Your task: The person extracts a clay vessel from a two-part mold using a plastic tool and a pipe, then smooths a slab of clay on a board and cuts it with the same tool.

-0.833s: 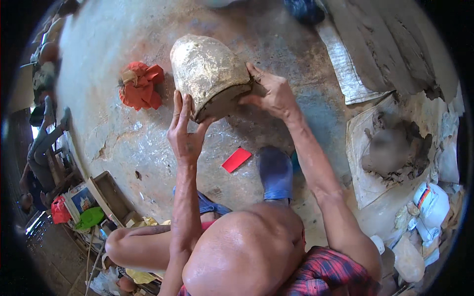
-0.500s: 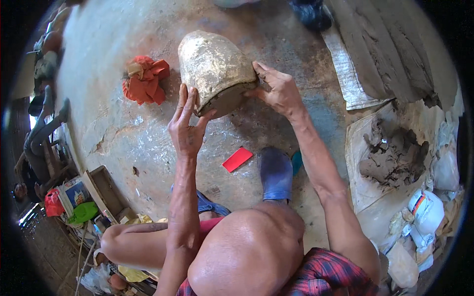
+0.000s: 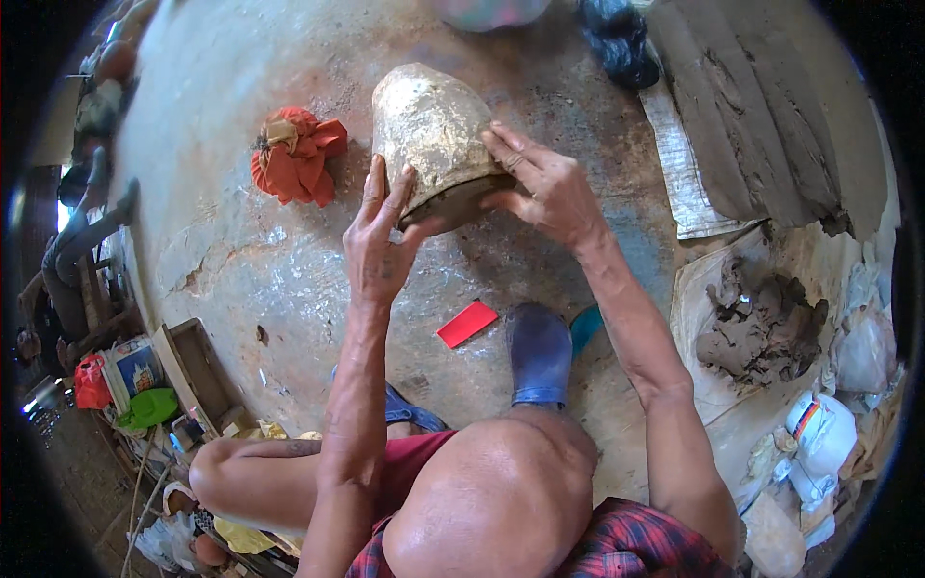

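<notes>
Between my two hands is a pale, mottled dome-shaped form [image 3: 431,130], tilted so that part of its dark, clay-like underside shows at the near rim. My left hand [image 3: 378,246] grips its near left edge, with two fingers up along the side and the thumb at the rim. On the right, my right hand [image 3: 551,188] clasps the edge, fingers on the outer wall and thumb at the rim. A red cloth bundle [image 3: 297,159] sits on the floor to the left of the form. Nearer to me lies a flat red rectangular piece [image 3: 467,325].
Long grey clay slabs [image 3: 742,116] lie at the far right on white sacking [image 3: 686,169]. A heap of torn clay [image 3: 764,323] rests nearer. A black plastic bag [image 3: 617,43] is at the back. A white plastic container [image 3: 822,431] stands right; a wooden tray [image 3: 199,361] is left.
The form now leans slightly more upright, with less of its underside showing. Both hands still hold it. The whole view has shifted a little.
</notes>
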### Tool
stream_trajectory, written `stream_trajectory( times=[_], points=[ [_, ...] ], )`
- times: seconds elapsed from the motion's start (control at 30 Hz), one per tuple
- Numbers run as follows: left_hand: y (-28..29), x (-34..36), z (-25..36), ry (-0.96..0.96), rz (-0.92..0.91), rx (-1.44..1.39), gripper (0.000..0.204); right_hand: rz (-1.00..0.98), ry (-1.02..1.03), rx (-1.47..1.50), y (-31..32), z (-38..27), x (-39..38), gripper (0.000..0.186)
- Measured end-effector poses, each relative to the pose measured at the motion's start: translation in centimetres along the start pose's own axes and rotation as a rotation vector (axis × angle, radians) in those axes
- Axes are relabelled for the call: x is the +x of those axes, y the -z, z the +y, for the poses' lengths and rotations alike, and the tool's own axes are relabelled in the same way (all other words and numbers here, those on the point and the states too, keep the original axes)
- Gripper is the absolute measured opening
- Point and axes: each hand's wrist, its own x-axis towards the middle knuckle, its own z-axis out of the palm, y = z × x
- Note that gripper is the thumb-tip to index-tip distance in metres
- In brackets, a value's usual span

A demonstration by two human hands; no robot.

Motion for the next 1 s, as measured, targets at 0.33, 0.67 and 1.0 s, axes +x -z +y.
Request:
stream_trajectory(
  times=[0.33,0.67,1.0],
  points=[
    [-0.2,1.3,0.5,-0.032,0.031,0.013,0.070,-0.057,0.005,-0.062,0.6,0.3,1.1,0.066],
    [-0.8,1.9,0.6,-0.177,0.135,0.077,0.065,-0.044,0.109,-0.122,0.5,0.4,1.7,0.062],
    [-1.3,2.2,1.4,-0.230,0.124,0.160,0.061,0.048,0.116,-0.189,-0.9,-0.2,0.9,0.061]
  ],
)
